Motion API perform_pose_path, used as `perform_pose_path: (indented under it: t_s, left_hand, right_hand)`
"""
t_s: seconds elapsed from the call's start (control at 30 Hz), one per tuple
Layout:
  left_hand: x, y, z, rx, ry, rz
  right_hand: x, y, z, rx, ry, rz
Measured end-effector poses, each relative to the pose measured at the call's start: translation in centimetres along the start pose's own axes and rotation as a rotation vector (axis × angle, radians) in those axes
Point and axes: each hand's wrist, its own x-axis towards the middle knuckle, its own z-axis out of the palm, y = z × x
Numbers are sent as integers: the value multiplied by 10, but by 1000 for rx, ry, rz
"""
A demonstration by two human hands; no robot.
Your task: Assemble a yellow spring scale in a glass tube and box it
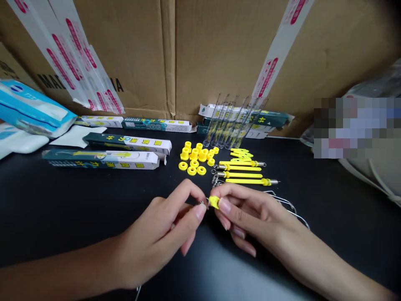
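Note:
Both hands meet just in front of the yellow parts on the black table. My right hand [247, 215] pinches a small yellow plastic piece [214, 202] between thumb and index finger. My left hand [171, 225] is closed in a pinch at a tiny metal piece [202, 203], mostly hidden by the fingertips. Whether the two pieces touch, I cannot tell. Behind my right hand lie several yellow rods [247, 182] with metal ends, next to coiled springs [215, 179]. Bent metal wires [291, 205] stick out beyond the right wrist.
Several yellow collars and rings [194, 154] stand in a cluster beside flat yellow pieces [241, 154]. Clear tubes [224, 125] lean on boxes at the back. Printed cartons [100, 159] and a blue packet [31, 108] are left. A large cardboard box [213, 50] closes off the back.

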Motion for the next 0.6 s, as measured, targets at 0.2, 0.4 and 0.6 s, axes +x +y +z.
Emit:
perform_pose_path:
  t_s: [0.2,0.4,0.6]
  left_hand:
    - [0,-1,0,-10,22,33]
    - [-2,0,1,3,15,45]
    - [-1,0,0,-21,18,49]
  right_hand:
    - [-5,-5,4,-9,123,-54]
    - [-2,-1,0,-112,182,4]
    - [-2,-3,4,-47,64,-5]
